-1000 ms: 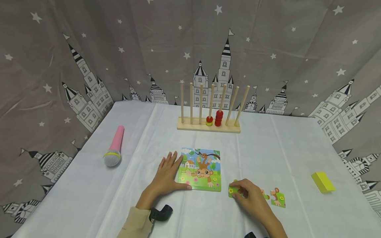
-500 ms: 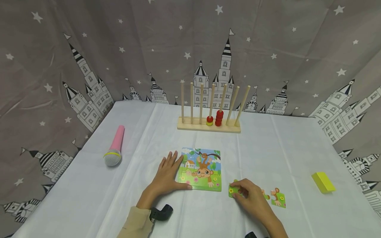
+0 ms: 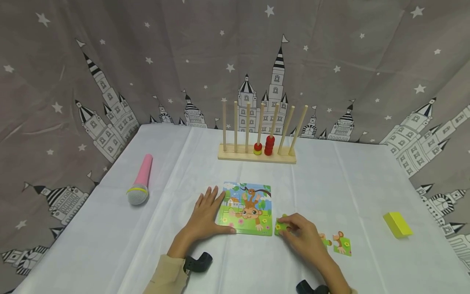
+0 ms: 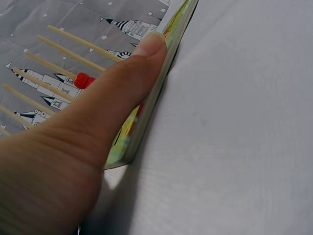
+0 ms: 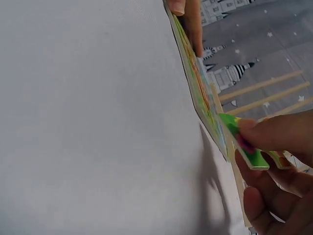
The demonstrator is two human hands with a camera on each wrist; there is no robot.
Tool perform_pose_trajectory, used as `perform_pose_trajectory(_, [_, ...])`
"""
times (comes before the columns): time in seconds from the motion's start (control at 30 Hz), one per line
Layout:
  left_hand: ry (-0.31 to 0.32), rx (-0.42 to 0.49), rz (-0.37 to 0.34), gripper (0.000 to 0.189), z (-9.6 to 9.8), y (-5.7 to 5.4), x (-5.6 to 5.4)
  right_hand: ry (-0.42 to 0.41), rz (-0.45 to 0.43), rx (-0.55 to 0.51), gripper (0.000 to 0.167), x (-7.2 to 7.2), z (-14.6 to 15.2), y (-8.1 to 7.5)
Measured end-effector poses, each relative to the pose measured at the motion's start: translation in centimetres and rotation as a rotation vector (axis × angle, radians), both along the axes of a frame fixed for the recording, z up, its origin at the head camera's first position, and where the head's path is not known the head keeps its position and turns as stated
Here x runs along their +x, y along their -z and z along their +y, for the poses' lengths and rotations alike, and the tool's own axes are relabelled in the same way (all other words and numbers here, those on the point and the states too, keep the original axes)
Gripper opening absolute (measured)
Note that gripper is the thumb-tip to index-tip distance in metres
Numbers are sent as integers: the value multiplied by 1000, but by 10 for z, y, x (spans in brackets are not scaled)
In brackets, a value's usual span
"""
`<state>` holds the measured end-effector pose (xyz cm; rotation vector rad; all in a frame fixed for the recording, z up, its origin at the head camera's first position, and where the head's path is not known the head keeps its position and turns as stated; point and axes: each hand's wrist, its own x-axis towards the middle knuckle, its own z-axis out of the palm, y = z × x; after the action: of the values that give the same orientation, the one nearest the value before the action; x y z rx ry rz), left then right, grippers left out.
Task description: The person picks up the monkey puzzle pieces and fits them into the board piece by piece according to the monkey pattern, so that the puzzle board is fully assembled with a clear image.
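A square monkey jigsaw puzzle (image 3: 249, 208) lies flat in the middle of the white tabletop. My left hand (image 3: 202, 218) rests against its left side with fingers spread, the thumb along the near edge. In the left wrist view the left thumb (image 4: 124, 81) lies over the puzzle's edge. Just off the puzzle's lower right corner, my right hand (image 3: 302, 237) pinches a green jigsaw piece (image 3: 278, 227) between thumb and fingers. The right wrist view shows that piece held tilted, above the cloth, near the board's end. Two more monkey pieces lie right of this hand: one (image 3: 343, 243) fully visible, another (image 3: 324, 241) partly hidden.
Behind the puzzle stands a wooden peg rack (image 3: 257, 157) with red and yellow beads on two pegs. A pink toy microphone (image 3: 143, 175) lies at the left, a yellow block (image 3: 397, 225) at the right. A grey castle-print curtain (image 3: 183, 61) hangs behind the table.
My right hand has carried the pinched jigsaw piece slightly left and away from me, closer to the puzzle's right edge. The left hand has stayed in place.
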<state>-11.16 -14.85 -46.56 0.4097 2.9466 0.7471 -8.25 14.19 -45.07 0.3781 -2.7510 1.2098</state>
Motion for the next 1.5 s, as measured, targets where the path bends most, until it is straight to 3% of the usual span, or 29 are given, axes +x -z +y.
perform_pose_trajectory(0.3, [-2,0,-1,114,-2,-1,1,-100,99,-132,27,-20,-33,-2])
perform_pose_trajectory(0.53, [10,-2,2,113,-1,-1,1,-123,31,-193,25,-32,-65,-5])
perform_pose_trajectory(0.77, [13,-4,14,112,-1,-2,1,-138,-13,-200,21,-43,-91,-2])
perform_pose_trajectory(0.97, [17,-4,14,112,-1,-3,0,-169,-19,-213,27,-48,-105,2])
perform_pose_trajectory(1.3, [18,-7,15,112,-1,-2,0,-230,-88,-178,28,-49,-112,4])
perform_pose_trajectory(1.5, [15,-5,24,112,-1,-1,0,-242,-78,-126,28,-48,-112,2])
